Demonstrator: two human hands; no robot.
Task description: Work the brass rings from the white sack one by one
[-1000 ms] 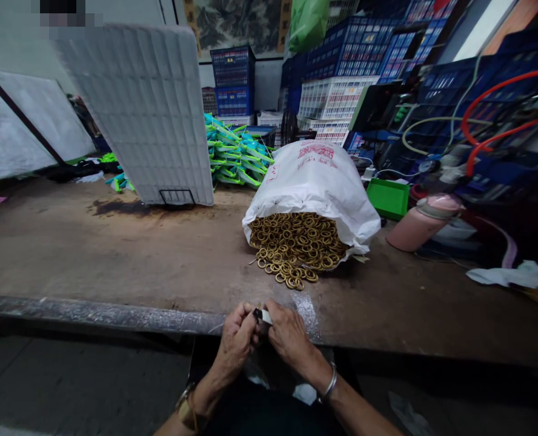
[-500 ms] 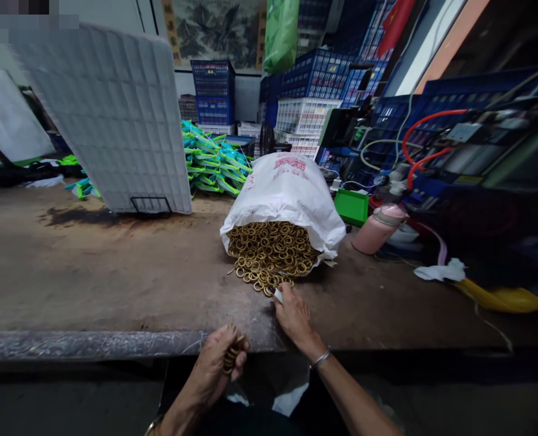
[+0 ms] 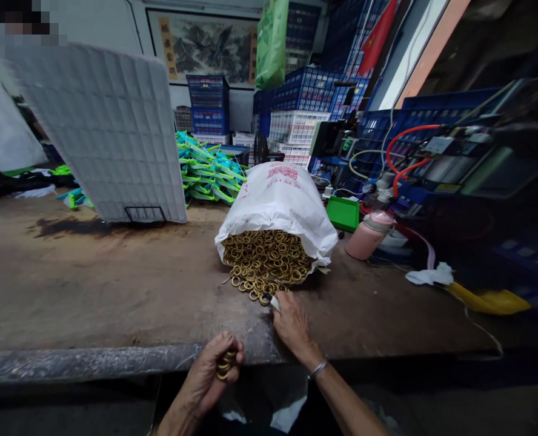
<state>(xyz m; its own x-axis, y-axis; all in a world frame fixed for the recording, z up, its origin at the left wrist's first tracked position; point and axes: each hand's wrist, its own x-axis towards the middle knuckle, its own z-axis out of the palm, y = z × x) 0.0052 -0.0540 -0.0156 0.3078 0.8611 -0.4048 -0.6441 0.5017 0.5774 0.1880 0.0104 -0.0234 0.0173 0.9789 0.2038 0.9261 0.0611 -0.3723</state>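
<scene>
A white sack (image 3: 282, 200) lies on its side on the worn brown table (image 3: 114, 284), spilling several brass rings (image 3: 264, 263) from its open mouth. My left hand (image 3: 214, 372) is at the table's front edge, curled round a small stack of brass rings (image 3: 225, 365). My right hand (image 3: 289, 324) reaches forward onto the table, its fingertips pinched at the nearest loose rings of the pile, with a white tape wrap on one finger.
A white grid panel (image 3: 109, 133) leans at the back left. Green-blue bundles (image 3: 208, 169) lie behind it. A green box (image 3: 343, 213), a pink flask (image 3: 368, 235), hoses and blue crates (image 3: 309, 91) crowd the right side. A yellow object (image 3: 496, 301) lies at the right.
My hands, together at the table edge a second ago, have parted. The right reached forward to the ring pile; the left stayed back holding a stack of rings.
</scene>
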